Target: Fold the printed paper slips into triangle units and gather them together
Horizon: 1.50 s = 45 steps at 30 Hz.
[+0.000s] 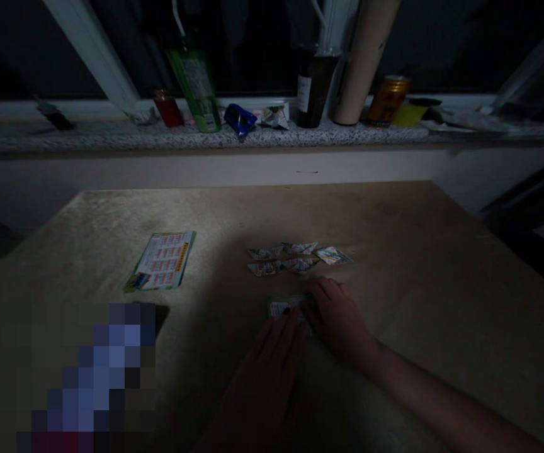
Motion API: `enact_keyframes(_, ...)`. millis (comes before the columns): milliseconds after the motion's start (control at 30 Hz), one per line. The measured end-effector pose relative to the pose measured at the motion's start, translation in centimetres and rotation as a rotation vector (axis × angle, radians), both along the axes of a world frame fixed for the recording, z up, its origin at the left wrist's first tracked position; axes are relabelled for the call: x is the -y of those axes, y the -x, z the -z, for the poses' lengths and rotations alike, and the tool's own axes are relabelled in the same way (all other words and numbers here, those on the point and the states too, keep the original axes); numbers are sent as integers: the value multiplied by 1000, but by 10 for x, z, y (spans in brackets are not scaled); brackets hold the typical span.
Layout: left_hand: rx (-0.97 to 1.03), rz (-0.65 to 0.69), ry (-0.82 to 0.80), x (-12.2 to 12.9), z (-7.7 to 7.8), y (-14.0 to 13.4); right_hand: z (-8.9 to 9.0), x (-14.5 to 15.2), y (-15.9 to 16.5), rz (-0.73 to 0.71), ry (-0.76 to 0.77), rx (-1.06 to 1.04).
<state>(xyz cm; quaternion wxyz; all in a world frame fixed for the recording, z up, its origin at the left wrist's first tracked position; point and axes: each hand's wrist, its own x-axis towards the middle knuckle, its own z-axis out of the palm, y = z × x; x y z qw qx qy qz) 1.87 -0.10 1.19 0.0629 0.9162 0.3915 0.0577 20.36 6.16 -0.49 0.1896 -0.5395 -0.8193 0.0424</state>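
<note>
I see my left hand [272, 352] and my right hand [335, 321] close together on the table [418, 264], both lying flat with fingers stretched, and both pressing on one small folded paper piece [282, 308]. The piece lies just under the fingertips, between the two hands; only its left part shows, the rest is covered by the right fingers, so I cannot tell its long axis for sure, though it seems to run left to right. Neither hand grips it; they only hold it down. The right hand covers more of it, the left touches its near edge. A little farther from me, just beyond the right hand, a group of finished folded pieces [298, 258] lies in two short rows, apart from the hands. Well to the left lies a printed sheet [161, 261]. The light is weak, so small details stay unclear.
</note>
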Motion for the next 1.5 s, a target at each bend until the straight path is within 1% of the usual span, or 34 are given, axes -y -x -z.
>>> enact_keyframes(167,-19,-36,27,-4,1,-6,1,-1,0,-8,-3,11)
enact_keyframes(500,5,-83,116,-2,10,-7,-1,-2,0,5,22,-28)
enact_keyframes(800,31,-77,125,-2,13,-6,0,-3,-2,6,61,-93)
enact_keyframes(1100,11,-81,120,-2,11,-7,0,-4,0,15,57,-57)
enact_keyframes(1367,32,-79,104,-1,16,-6,3,-5,0,5,36,-19)
enact_keyframes(1500,39,-72,139,0,15,-5,4,-6,1,7,15,9)
